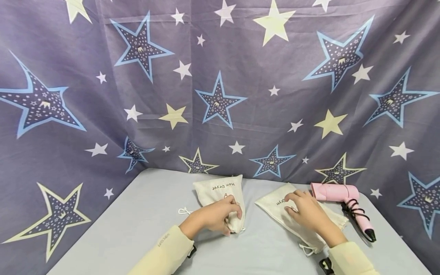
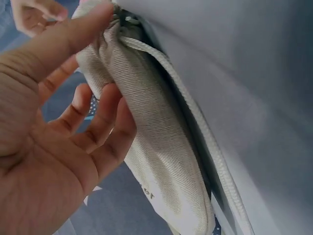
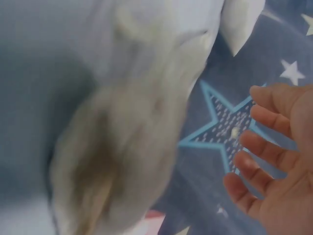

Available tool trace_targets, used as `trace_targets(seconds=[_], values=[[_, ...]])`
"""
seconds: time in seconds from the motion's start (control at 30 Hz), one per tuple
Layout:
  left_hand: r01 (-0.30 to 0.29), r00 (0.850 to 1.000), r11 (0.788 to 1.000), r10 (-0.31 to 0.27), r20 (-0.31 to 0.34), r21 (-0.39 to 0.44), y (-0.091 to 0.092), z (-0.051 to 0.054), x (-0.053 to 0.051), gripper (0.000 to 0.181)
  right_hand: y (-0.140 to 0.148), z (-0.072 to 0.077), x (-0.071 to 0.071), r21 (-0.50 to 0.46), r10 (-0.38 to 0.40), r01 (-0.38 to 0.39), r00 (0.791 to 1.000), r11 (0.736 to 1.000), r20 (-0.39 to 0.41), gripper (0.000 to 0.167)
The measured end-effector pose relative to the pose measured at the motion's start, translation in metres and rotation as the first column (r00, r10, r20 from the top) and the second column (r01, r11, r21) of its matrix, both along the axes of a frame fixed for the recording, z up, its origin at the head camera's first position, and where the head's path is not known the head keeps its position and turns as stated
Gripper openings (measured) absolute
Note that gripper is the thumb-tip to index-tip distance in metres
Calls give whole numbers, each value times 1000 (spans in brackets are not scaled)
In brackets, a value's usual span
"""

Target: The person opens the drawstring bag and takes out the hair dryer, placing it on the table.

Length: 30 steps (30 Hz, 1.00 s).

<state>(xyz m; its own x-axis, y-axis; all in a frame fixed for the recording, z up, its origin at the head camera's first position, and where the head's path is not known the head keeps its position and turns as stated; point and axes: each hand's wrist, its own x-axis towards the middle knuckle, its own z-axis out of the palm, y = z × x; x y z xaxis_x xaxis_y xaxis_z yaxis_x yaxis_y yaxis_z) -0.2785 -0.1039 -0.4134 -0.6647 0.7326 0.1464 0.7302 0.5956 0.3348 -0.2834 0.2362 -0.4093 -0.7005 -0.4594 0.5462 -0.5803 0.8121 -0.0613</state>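
A cream drawstring bag (image 1: 220,186) with upside-down "Hair Dryer" lettering lies on the table left of centre. My left hand (image 1: 220,214) is over its near end, and the left wrist view shows the thumb and curled fingers holding the cloth (image 2: 151,127) near the gathered mouth. To the right lies a second cream drawstring bag (image 1: 275,206), also lettered. My right hand (image 1: 307,214) hovers over it with bent, spread fingers. In the right wrist view the right hand (image 3: 279,152) holds nothing, and the bag (image 3: 127,132) is blurred.
A pink hair dryer (image 1: 335,192), its black cord wound around the handle, lies at the right, close to the second bag. Pale grey cloth covers the table (image 1: 137,214). A purple star-printed curtain (image 1: 233,57) hangs behind and at both sides.
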Motion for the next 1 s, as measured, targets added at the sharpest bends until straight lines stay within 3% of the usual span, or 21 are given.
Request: trace_targets(seconds=[0.3, 0.5, 0.83, 1.0], values=[[-21, 994, 997, 13, -107, -78, 4, -3, 2, 62, -41, 8, 10, -6, 38, -38, 999, 999, 27, 22], [25, 977, 996, -42, -210, -83, 5, -5, 2, 50, -64, 12, 14, 18, 63, -64, 997, 998, 39, 24], [23, 981, 999, -30, -191, -40, 1, 0, 2, 55, -83, 16, 17, 22, 121, -123, 991, 992, 61, 22], [41, 976, 999, -40, -215, 3, -2, 4, 0, 56, -88, 17, 18, 37, 146, -149, 987, 988, 67, 22]])
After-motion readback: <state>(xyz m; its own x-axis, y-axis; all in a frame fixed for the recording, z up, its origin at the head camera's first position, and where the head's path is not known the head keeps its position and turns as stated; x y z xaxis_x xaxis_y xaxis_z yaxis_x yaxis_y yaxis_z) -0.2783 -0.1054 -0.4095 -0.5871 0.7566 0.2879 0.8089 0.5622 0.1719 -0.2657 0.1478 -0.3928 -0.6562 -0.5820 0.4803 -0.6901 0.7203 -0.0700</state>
